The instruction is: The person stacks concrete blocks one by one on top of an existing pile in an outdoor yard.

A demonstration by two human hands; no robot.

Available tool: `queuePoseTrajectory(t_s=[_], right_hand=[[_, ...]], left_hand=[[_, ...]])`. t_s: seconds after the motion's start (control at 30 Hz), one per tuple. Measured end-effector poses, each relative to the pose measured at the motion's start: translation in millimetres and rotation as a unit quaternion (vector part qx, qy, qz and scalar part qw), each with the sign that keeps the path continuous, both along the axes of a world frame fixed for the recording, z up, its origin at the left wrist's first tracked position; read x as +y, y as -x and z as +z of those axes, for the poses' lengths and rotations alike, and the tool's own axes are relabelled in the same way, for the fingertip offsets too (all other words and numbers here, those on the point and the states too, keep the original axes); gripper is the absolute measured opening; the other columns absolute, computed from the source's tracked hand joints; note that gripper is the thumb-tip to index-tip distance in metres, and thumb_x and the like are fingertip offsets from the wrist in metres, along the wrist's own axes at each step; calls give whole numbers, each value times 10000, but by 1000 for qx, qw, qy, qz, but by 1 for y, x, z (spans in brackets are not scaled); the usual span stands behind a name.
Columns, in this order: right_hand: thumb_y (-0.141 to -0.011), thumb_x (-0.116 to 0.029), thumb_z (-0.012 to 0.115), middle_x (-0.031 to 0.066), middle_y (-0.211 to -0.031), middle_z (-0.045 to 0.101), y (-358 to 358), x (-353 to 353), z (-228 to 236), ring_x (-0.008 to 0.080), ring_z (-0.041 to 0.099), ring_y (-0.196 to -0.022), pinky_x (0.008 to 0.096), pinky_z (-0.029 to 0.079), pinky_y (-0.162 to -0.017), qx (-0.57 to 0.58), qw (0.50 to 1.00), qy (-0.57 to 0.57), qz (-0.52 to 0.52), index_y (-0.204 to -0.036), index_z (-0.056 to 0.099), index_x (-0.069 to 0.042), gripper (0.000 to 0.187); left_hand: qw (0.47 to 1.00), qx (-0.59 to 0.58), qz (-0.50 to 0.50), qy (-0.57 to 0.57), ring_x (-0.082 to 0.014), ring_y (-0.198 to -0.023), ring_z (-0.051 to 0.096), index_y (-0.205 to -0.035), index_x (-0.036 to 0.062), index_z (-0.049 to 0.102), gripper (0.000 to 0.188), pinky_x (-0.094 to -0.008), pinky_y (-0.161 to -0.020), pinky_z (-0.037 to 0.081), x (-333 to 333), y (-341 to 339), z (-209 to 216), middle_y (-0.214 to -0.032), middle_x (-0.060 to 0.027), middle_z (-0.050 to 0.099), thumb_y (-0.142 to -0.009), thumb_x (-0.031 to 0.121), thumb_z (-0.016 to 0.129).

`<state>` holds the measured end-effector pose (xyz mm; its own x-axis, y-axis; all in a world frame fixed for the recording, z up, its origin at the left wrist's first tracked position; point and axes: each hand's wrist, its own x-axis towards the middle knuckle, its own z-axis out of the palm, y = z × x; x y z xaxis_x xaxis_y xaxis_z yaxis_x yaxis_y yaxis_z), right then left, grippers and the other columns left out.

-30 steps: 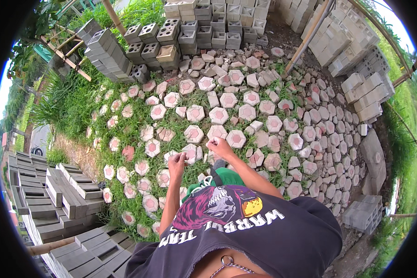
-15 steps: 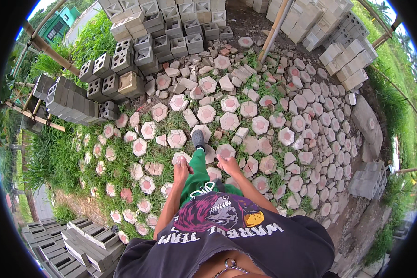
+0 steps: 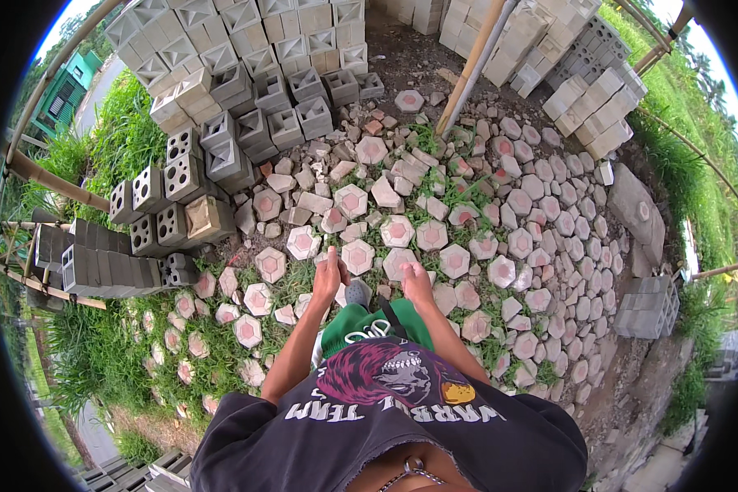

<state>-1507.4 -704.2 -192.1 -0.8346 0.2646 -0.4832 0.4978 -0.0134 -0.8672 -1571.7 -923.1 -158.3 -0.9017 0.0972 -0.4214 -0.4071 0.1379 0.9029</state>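
My left hand (image 3: 330,275) is raised in front of my waist, its fingers stretched forward with nothing in them. To the right, my right hand (image 3: 416,283) hangs at about the same height, fingers curled in and no object showing. Both hands are apart from everything around them. Beneath them are hexagonal paving stones (image 3: 356,257) with pinkish centres, set loosely among grass. One foot in a dark clog (image 3: 357,292) shows between my hands, below the green trousers (image 3: 369,324).
Hollow concrete blocks (image 3: 291,129) are stacked ahead and to the left. More pale blocks (image 3: 594,111) stand at the far right, past a leaning pole (image 3: 474,70). Broken rubble (image 3: 313,202) lies before the stacks. A grey block pile (image 3: 646,310) sits at the right.
The stacks and pavers ahead have come nearer and shifted left in view. Both hands are higher in the picture, and my left fingers now reach forward. The clog shows less.
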Motion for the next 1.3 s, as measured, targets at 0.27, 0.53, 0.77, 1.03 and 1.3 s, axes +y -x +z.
queuePoseTrajectory(t_s=[0.27, 0.53, 0.77, 1.03, 1.3], right_hand=[[-939, -567, 450, -5, -498, 446, 89, 12, 3, 115, 434, -437, 292, 333, -448, -51, 998, 46, -9, -566, 486, -77, 617], [-881, -488, 607, -54, -508, 351, 285, 79, 4, 53, 324, -519, 288, 277, -475, 53, 993, -57, 90, -536, 442, -62, 572], [-806, -259, 645, -18, -492, 344, 416, 164, 12, 72, 298, -495, 326, 270, -447, 47, 995, -71, 60, -534, 383, -22, 446], [-747, -141, 596, -7, -496, 357, 469, 222, -32, 71, 311, -508, 316, 272, -453, -90, 983, -128, 98, -548, 366, -15, 330], [-728, -90, 619, 23, -557, 355, 592, 264, -84, 118, 332, -560, 318, 320, -525, -129, 973, -169, 92, -590, 375, 5, 296]], left_hand=[[992, -16, -24, 120, -130, -488, 467, -640, 9, 561, 577, -308, -497, 382, 20, 85, -22, -526, -35, 510, -967, 472, 452], [989, -9, 9, 144, -97, -556, 456, -726, 2, 557, 378, -293, -512, 383, 79, 212, -46, -609, -30, 538, -892, 332, 638], [989, -26, 103, 104, -54, -551, 273, -618, 105, 348, 461, -270, -471, 238, 145, 327, -43, -583, 57, 346, -878, 299, 676], [984, -110, 138, 28, -42, -525, 223, -556, 109, 290, 520, -271, -446, 194, 224, 408, -51, -538, 73, 295, -900, 269, 646], [972, -147, 179, -41, -41, -518, 265, -561, 116, 302, 512, -256, -451, 223, 263, 561, -149, -546, 64, 330, -903, 289, 642]])
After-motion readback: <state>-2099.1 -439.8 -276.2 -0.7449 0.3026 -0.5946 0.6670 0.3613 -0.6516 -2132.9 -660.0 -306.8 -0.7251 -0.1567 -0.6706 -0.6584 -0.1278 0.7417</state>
